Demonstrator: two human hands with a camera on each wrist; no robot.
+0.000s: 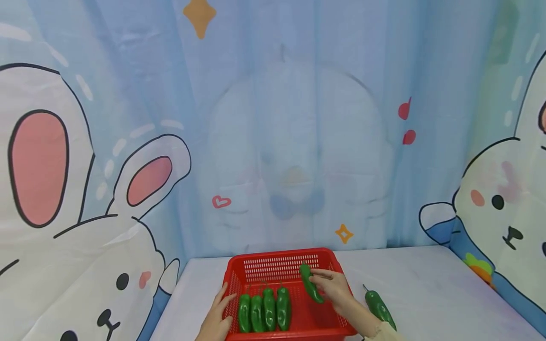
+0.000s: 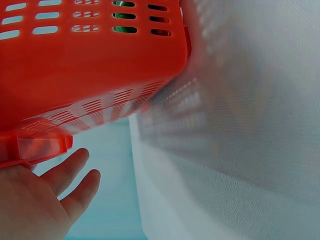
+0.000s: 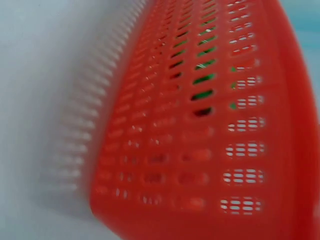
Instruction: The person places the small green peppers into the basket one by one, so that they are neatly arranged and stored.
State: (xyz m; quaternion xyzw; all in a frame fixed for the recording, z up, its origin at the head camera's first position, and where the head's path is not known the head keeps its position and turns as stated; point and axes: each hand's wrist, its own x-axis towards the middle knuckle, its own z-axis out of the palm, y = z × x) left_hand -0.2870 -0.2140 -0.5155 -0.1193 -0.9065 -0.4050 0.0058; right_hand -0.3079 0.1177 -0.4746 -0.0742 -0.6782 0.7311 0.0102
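In the head view my right hand [image 1: 334, 287] pinches a green chili pepper [image 1: 310, 283] over the right part of a red plastic basket [image 1: 281, 256]. Several more green peppers [image 1: 269, 310] lie side by side in the basket's left half, stems toward the far wall. My left hand [image 1: 216, 318] rests at the basket's left rim, fingers spread along it. From the left wrist, the same hand [image 2: 47, 200] shows under the rim with two fingers extended. The right wrist view holds only the basket's slotted side [image 3: 200, 140], with green showing through; the hand is out of that view.
Another green pepper [image 1: 379, 308] lies on the white table [image 1: 409, 270] to the right of the basket, partly behind the right forearm. A light blue curtain [image 1: 294, 142] printed with cartoon rabbits hangs behind the table and along both sides.
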